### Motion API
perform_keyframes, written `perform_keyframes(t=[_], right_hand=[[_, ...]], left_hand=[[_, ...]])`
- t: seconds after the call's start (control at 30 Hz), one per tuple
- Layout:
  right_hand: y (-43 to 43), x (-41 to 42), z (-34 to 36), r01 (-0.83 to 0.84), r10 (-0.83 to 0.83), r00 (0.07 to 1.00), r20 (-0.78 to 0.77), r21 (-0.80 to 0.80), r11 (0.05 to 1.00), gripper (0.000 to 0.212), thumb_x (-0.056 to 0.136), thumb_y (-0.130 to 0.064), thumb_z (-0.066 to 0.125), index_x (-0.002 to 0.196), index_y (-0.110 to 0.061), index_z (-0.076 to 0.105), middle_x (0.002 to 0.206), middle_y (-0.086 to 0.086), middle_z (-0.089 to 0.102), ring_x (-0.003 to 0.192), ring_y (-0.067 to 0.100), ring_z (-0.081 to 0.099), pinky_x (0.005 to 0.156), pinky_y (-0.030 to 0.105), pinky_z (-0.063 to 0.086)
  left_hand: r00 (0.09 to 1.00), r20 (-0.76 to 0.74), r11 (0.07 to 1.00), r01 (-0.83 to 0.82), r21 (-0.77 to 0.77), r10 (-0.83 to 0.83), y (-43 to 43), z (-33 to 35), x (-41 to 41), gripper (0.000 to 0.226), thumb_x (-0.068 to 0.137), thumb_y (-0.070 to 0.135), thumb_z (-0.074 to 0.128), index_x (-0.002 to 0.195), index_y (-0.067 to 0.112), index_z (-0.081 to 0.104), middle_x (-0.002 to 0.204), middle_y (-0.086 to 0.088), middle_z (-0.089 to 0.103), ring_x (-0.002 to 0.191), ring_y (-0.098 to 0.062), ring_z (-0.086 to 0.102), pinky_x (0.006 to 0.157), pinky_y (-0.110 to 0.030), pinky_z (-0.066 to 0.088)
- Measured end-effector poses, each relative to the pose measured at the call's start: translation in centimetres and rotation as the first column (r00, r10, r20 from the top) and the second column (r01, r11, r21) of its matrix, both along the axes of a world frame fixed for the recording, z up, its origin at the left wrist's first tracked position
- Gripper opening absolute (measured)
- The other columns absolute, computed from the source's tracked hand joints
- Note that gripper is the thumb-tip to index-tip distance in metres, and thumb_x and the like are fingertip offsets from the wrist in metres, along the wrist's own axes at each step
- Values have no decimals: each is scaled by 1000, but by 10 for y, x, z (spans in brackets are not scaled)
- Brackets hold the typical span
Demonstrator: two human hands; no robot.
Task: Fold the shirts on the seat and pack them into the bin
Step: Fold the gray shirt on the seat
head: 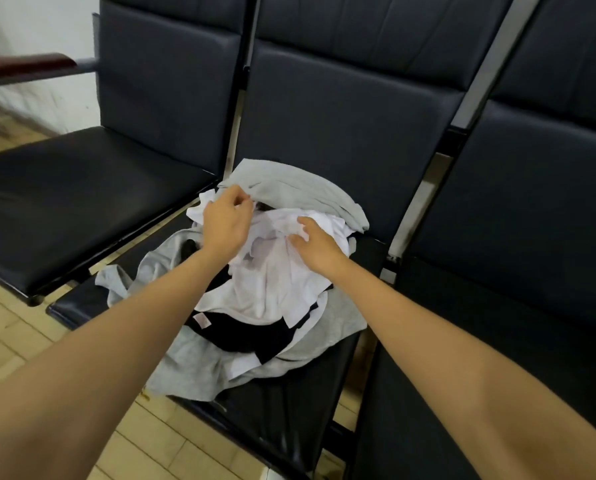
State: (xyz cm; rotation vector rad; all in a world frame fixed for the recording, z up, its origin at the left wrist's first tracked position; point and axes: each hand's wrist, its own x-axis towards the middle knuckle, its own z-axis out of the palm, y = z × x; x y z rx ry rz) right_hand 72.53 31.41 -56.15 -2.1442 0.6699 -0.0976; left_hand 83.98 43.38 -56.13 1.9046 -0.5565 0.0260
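Pinching white shirt (pixel 272 282) in curled fingers of left hand (pixel 225 223) and right hand (pixel 315 244). Overhanging seat's (pixel 289 417) left edge with grey shirt (pixel 185 368); bare seats (pixel 82 202) beside. Cannot read small tag (pixel 201 321).

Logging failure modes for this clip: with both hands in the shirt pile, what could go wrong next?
1. The white shirt under the left hand and right hand lies tangled with the black shirt; lifting may drag that along.
2. The front grey shirt overhangs the seat edge and could slip to the floor.
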Motion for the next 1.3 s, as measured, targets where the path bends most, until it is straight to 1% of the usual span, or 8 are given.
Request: perform_keyframes(t=[0.17, 0.33, 0.5, 0.6, 0.73, 0.87, 1.0, 1.3], right_hand=[[8, -17, 30, 112, -205, 958, 198, 398, 911, 48, 100, -15, 38, 146, -27, 28, 123, 3, 55, 88, 9, 59, 68, 18, 45], [6, -43, 53, 104, -444, 882, 159, 852, 513, 29, 99, -29, 48, 114, -9, 61, 108, 12, 62, 88, 21, 61, 74, 35, 53], [13, -63, 46, 284, -365, 926, 92, 467, 837, 39, 90, 6, 50, 122, -14, 64, 107, 4, 57, 106, 21, 57, 85, 30, 48], [10, -73, 51, 299, -395, 903, 172, 407, 863, 42, 87, 7, 49, 120, -16, 62, 111, 3, 51, 82, 15, 53, 65, 23, 46], [-1, -90, 60, 293, -398, 899, 181, 426, 856, 37, 84, 3, 54, 115, -18, 55, 120, 8, 49, 101, 26, 55, 74, 33, 48], [-14, -119, 58, 288, -362, 926, 110, 415, 863, 22, 81, -2, 56, 96, -18, 56, 110, 5, 55, 102, 23, 55, 83, 36, 49], [-17, -154, 38, 248, -250, 967, -42, 353, 902, 15, 80, -1, 53, 83, -15, 55, 92, 2, 54, 87, 18, 53, 73, 30, 48], [-56, -246, 27, 537, -559, 826, 66, 206, 818, 22, 93, -7, 45, 101, -21, 61, 109, -2, 55, 99, 14, 51, 81, 29, 41]], left_hand=[[975, -11, 964, 217, -155, -222, -1, 42, -51, 19, 92, 7, 46, 75, 15, 47, 63, 4, 46, 56, -4, 41, 58, -16, 37], [911, -35, 904, 411, 113, -410, 13, 39, -97, 20, 92, 9, 48, 75, 20, 49, 74, -1, 57, 71, -18, 54, 69, -29, 43], [877, -201, 814, 480, 327, -436, 27, 8, -110, 17, 93, 24, 58, 106, 13, 56, 118, -3, 56, 106, -18, 51, 85, -24, 36], [939, -177, 876, 341, 340, -296, 25, 7, -114, 53, 88, 22, 66, 133, 9, 42, 139, -11, 38, 122, -24, 43, 92, -23, 32], [950, -212, 927, 279, 251, -228, 12, 4, -121, 84, 80, 25, 74, 145, 9, 23, 149, -10, 23, 135, -26, 29, 106, -30, 27], [837, -538, 993, 49, -107, -100, -3, 4, -123, 87, 67, 34, 80, 135, 10, 31, 133, -7, 46, 118, -24, 49, 99, -41, 44], [671, -695, 948, 36, -317, -258, -14, -2, -138, 59, 82, 15, 71, 133, 8, 43, 126, -4, 57, 108, -21, 56, 80, -32, 50], [873, -284, 897, 434, 78, -397, -52, 11, -247, 8, 87, 16, 64, 90, 12, 59, 75, 2, 59, 73, -15, 56, 63, -22, 45]])
